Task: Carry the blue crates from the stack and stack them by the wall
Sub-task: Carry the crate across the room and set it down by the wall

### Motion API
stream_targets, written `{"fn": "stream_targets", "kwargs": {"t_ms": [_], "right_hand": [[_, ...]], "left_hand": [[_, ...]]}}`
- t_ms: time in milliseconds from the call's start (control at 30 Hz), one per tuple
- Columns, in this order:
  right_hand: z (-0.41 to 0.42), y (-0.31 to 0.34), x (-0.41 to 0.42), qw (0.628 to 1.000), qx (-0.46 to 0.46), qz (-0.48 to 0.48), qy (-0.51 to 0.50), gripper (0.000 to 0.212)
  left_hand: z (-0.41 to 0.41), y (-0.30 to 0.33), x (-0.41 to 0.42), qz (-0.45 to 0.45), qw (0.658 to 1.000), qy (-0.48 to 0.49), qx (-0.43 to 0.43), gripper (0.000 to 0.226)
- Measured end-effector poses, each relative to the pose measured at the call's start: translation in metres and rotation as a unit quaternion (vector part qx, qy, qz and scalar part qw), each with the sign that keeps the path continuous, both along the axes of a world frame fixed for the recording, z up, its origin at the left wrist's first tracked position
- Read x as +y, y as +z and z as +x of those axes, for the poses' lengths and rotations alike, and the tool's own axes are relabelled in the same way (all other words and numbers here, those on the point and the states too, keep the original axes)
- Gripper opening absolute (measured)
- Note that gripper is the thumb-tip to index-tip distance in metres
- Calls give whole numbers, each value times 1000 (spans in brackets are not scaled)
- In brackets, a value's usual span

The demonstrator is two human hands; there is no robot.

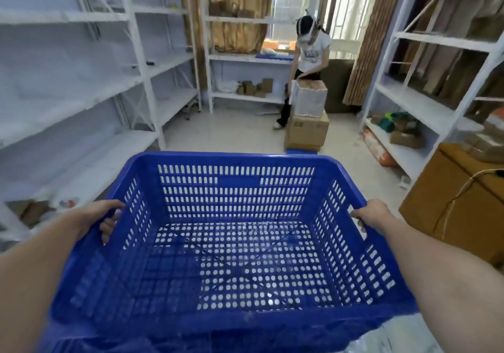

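A large blue perforated crate [234, 186] fills the lower middle of the head view, held up in front of me with nothing inside it. My left hand [102, 216] grips its left rim, fingers curled through the handle opening. My right hand [371, 215] grips the right rim the same way. Through the holes in the crate's bottom I see light floor. A blue edge [302, 151] lies on the floor beyond the crate, under a cardboard box.
White metal shelving runs along the left [81, 85], back [240, 55] and right [425, 101]. A person [308, 60] stands ahead beside stacked cardboard boxes [306, 131]. A big brown box [458, 202] with a cable sits at right. Open tiled floor [226, 134] lies between.
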State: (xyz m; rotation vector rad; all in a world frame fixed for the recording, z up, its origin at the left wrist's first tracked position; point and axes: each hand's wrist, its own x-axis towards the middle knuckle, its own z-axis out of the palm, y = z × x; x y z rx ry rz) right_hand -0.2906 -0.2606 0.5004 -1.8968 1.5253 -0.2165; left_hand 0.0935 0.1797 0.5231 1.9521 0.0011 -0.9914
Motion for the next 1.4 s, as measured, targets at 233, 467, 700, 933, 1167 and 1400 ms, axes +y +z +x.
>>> {"fn": "stream_targets", "kwargs": {"t_ms": [233, 467, 700, 933, 1167, 1400], "right_hand": [[50, 33, 18, 995, 5, -6, 99, 27], [130, 41, 78, 977, -1, -15, 211, 22], [227, 50, 200, 946, 8, -38, 321, 23], [302, 55, 375, 909, 8, -38, 416, 26], [362, 37, 528, 878, 18, -42, 477, 31], [442, 21, 640, 849, 13, -27, 528, 15]], "left_hand": [[-46, 28, 84, 11, 995, 99, -8, 50], [-87, 43, 201, 6, 980, 199, -13, 52], [-126, 58, 346, 3, 955, 296, -30, 47], [-163, 63, 508, 27, 921, 386, -50, 40], [-192, 64, 641, 38, 882, 467, -48, 39], [-188, 41, 732, 42, 838, 544, -9, 38]]}}
